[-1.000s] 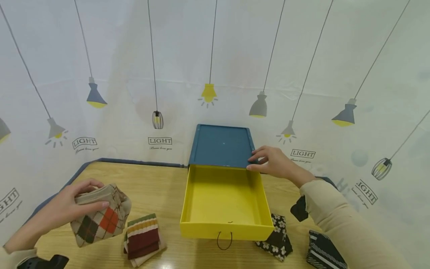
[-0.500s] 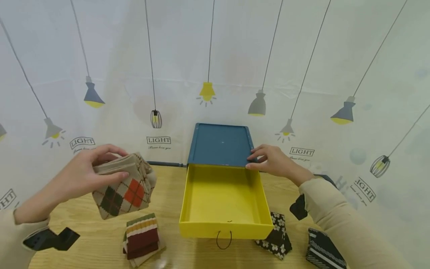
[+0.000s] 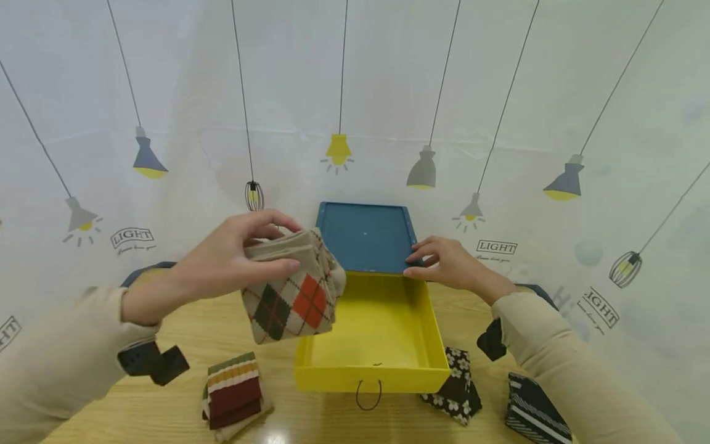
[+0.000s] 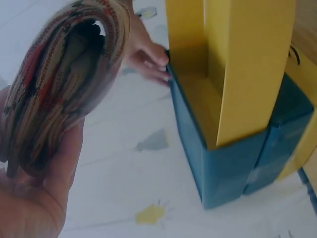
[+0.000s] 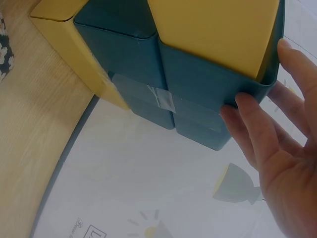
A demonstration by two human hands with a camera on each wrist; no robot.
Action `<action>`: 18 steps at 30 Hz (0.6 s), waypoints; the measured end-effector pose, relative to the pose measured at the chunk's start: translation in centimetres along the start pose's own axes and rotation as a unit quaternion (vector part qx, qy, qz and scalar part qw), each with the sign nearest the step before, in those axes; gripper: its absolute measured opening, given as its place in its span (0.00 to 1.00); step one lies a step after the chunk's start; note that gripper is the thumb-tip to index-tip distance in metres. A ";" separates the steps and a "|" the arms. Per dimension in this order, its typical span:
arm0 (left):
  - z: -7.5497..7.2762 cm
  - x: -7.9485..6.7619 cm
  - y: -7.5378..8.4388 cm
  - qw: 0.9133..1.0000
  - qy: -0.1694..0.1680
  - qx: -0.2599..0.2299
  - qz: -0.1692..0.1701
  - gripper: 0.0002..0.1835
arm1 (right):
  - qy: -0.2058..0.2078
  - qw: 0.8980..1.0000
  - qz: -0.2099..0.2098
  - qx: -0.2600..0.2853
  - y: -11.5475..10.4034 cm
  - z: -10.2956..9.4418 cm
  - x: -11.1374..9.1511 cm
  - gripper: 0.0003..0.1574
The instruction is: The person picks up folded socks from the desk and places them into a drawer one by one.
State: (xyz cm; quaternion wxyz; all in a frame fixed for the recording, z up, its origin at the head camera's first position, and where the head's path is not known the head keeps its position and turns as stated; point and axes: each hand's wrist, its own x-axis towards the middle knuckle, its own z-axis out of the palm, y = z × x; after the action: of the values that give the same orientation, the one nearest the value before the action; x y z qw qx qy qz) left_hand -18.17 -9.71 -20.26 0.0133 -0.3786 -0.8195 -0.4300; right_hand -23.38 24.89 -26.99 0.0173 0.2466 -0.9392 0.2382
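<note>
My left hand (image 3: 222, 268) pinches a folded bundle of beige argyle socks (image 3: 291, 302), its thumb in front and fingers behind. The bundle hangs above the left side of a yellow drawer (image 3: 388, 336), which is pulled far out of its blue casing (image 3: 363, 237). Nothing lies in the visible part of that drawer; the bundle hides its left side. In the right wrist view my right hand (image 5: 287, 153) grips the casing's edge at the open end, fingers along the blue side wall. The drawer has a dark loop handle (image 3: 368, 404) on its front.
Folded socks with maroon, white and yellow stripes (image 3: 235, 394) lie left of the drawer. Right of it lie black floral socks (image 3: 460, 385) and black-and-white striped socks (image 3: 535, 410). Clear tape (image 5: 163, 99) spans two blue casings. A lamp-print curtain (image 3: 288, 111) hangs behind the wooden table (image 3: 183, 370).
My left hand has carried the argyle socks rightward and upward from the table's left side to over the drawer. My right hand has stayed at the casing's edge.
</note>
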 end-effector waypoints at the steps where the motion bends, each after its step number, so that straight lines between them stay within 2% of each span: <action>1: 0.5 0.4 0.0 1.000 -0.007 -0.007 -0.002 0.18 | 0.000 1.000 0.001 -0.001 0.0 0.0 0.0 0.21; 10: 4.7 3.6 -0.1 0.995 -0.068 -0.055 -0.041 0.28 | -0.001 1.000 0.006 -0.004 0.0 0.0 -0.1 0.20; 13: 5.5 4.6 -0.1 0.992 -0.100 -0.058 -0.052 0.26 | 0.001 1.000 0.004 -0.002 0.2 0.0 -0.1 0.20; 18: 6.5 6.0 0.1 0.990 -0.135 -0.020 -0.041 0.19 | 0.004 1.000 -0.005 0.001 0.2 0.0 -0.1 0.21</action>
State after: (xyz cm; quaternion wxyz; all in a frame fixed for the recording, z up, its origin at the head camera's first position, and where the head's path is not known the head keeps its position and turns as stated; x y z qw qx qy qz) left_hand -20.42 -1.38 -22.16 -0.1224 -0.3995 -0.8197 -0.3918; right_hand -23.37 25.07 -27.10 0.0221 0.2503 -0.9377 0.2401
